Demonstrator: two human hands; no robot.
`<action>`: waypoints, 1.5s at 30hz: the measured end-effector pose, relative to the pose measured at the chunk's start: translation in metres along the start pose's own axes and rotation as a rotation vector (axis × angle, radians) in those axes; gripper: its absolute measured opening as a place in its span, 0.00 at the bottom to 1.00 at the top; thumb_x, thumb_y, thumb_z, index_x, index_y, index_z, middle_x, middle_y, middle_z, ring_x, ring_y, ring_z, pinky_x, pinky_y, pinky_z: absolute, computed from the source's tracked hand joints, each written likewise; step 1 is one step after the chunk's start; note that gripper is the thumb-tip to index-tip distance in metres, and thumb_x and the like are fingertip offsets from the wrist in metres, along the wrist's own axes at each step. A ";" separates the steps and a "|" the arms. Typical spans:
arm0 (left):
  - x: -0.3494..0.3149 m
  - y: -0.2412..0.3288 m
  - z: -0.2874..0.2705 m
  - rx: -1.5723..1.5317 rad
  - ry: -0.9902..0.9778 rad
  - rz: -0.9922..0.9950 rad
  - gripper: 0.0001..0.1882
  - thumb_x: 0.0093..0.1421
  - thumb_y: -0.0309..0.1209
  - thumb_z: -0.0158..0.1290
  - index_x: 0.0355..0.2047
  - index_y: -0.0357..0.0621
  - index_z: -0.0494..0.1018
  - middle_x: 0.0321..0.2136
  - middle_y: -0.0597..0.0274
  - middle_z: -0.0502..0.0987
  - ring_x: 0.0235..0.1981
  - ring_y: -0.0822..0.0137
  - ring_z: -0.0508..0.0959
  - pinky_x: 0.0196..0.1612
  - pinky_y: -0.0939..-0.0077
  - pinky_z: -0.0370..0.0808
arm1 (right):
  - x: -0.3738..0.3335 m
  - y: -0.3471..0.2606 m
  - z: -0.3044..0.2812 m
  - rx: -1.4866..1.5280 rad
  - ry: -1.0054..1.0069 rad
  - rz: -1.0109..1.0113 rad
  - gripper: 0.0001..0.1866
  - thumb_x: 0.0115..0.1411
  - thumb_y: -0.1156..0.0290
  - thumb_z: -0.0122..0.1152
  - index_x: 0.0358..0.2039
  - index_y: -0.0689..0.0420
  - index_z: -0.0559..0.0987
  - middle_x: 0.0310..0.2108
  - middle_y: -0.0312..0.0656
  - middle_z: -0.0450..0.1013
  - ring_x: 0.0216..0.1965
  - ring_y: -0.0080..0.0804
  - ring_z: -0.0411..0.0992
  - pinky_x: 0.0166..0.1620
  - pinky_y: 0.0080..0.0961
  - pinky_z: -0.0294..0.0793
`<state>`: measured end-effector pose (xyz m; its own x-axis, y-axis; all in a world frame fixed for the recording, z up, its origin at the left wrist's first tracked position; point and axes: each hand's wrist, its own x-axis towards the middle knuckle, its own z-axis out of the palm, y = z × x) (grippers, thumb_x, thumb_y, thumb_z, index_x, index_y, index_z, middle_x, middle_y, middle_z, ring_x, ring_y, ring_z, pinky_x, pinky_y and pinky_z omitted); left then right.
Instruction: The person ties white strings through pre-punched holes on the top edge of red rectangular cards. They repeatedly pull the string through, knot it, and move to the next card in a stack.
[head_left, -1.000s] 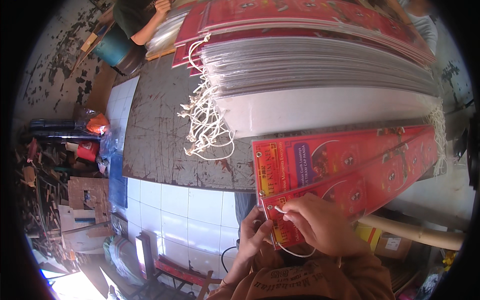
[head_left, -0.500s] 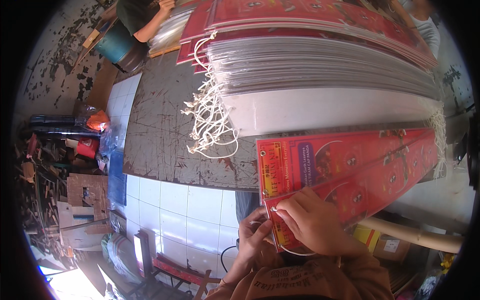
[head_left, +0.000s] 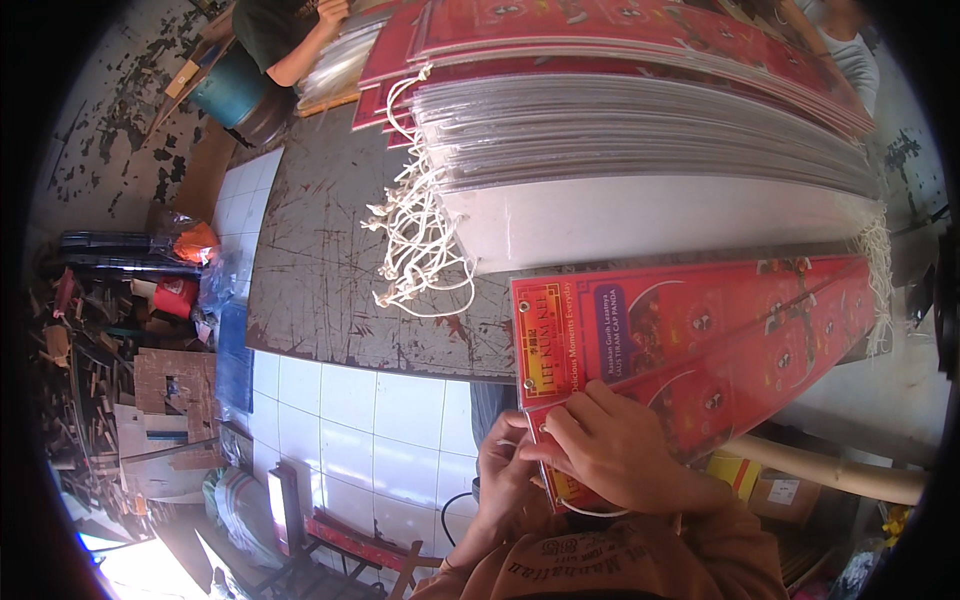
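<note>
Currently, on my feed, the left hand [head_left: 504,465] pinches the end of the near red panel [head_left: 715,402], which overlaps another red panel [head_left: 655,318]; the right hand [head_left: 612,455] curls over that end, and I cannot tell what its fingertips hold.

The tabletop [head_left: 320,250] is grey, scored with dark scratches and rust-brown blotches. At its near edge, the upper sign [head_left: 665,320] is red, with a black-patterned yellow block at its left end, a purple label and a thin pale curve; the lower sign [head_left: 750,385] repeats the red and yellow, with a white cord [head_left: 590,512]. Towards the far edge, the stack [head_left: 640,130] shows fine silver-grey stripes above a plain whitish face, its knotted strings [head_left: 430,240] creamy white. Past the near edge, the tiles [head_left: 345,395] are white with grey lines and the sweater [head_left: 640,550] brown with dark lettering; beyond the left edge's far end, the drum [head_left: 225,95] is teal.
</note>
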<state>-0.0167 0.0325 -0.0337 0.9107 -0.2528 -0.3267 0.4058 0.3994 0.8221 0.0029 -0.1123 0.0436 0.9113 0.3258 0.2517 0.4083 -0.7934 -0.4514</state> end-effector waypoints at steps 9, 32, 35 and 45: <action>0.015 0.042 0.003 0.243 0.457 0.474 0.03 0.61 0.28 0.41 0.34 0.44 0.61 0.20 0.56 0.75 0.13 0.87 0.55 0.15 0.91 0.47 | 0.017 0.031 -0.011 -0.012 0.001 0.075 0.28 0.45 0.50 0.58 0.39 0.59 0.68 0.28 0.41 0.59 0.31 0.35 0.59 0.32 0.30 0.62; 0.008 0.072 0.043 0.124 0.460 0.818 0.09 0.59 0.32 0.47 0.28 0.39 0.62 0.13 0.74 0.55 0.13 0.84 0.54 0.15 0.89 0.48 | 0.013 0.063 -0.029 -0.183 0.529 0.312 0.21 0.48 0.66 0.61 0.40 0.65 0.69 0.31 0.42 0.65 0.31 0.37 0.64 0.34 0.31 0.64; 0.006 0.059 0.067 0.196 0.314 0.676 0.12 0.58 0.34 0.48 0.26 0.40 0.61 0.15 0.72 0.57 0.14 0.84 0.53 0.17 0.88 0.48 | -0.023 0.023 -0.008 0.076 0.806 0.330 0.19 0.50 0.75 0.58 0.42 0.67 0.67 0.25 0.42 0.66 0.24 0.35 0.65 0.27 0.33 0.64; 0.002 0.047 0.073 0.141 0.012 0.683 0.07 0.55 0.25 0.49 0.32 0.33 0.64 0.21 0.57 0.69 0.17 0.78 0.67 0.23 0.86 0.62 | -0.011 0.001 0.010 0.043 1.191 -0.037 0.25 0.58 0.69 0.50 0.56 0.54 0.59 0.23 0.31 0.62 0.22 0.23 0.57 0.22 0.20 0.63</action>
<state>-0.0012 -0.0133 0.0381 0.9595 0.0241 0.2808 -0.2714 0.3474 0.8976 -0.0056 -0.1117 0.0317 0.2864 -0.3516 0.8913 0.4553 -0.7685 -0.4495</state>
